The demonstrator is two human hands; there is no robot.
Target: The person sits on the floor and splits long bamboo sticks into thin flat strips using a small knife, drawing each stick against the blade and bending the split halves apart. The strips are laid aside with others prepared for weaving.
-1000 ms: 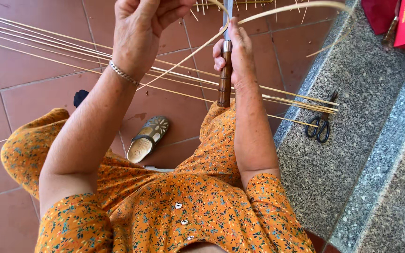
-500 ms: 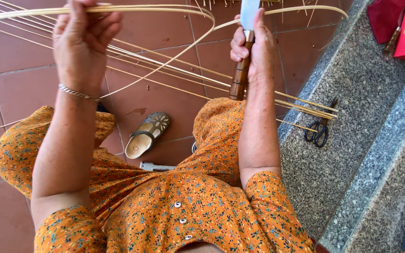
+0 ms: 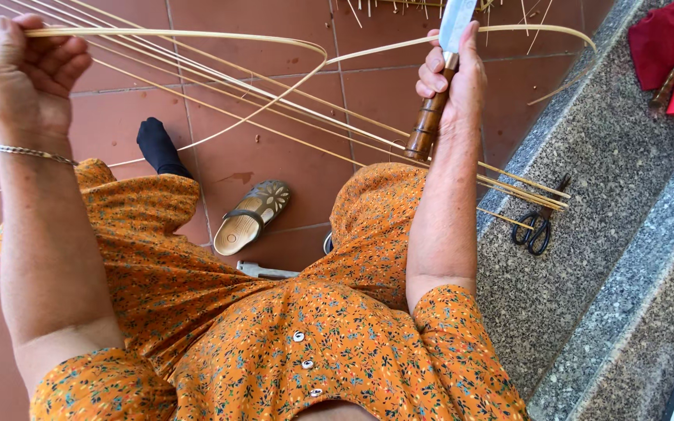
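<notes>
— What is the left hand (image 3: 21, 74) doing?

— It is raised at the upper left, fingers curled tight around one end of a long pale bamboo strip (image 3: 196, 35); a thin metal bracelet (image 3: 33, 153) sits on that wrist; from the fist the strip runs rightward, bends into a loop and arcs on towards the other hand.

— And the right hand (image 3: 450, 82)?

— Clamped around the knife (image 3: 438, 93); the fingers wrap its brown ringed wooden handle, the thumb lies along the side, and the pale blade points up and away, out of the top of the view; the strip passes just beside the blade, though whether it touches the edge I cannot tell.

— Where does everything else lie?

— More thin bamboo strips (image 3: 313, 117) lie in a bundle across the red floor tiles (image 3: 274, 31), slanting down to the right onto the grey stone step (image 3: 602, 156); a pair of small black scissors (image 3: 536, 230) rests on that step, just beside the strip ends; a tan sandal (image 3: 251, 218) lies on the tiles between the knees; a foot in a black sock (image 3: 157, 148) shows past the left knee; the person wears an orange flowered dress (image 3: 274, 343); a red cloth (image 3: 661, 39) sits at the upper right on the step.
</notes>
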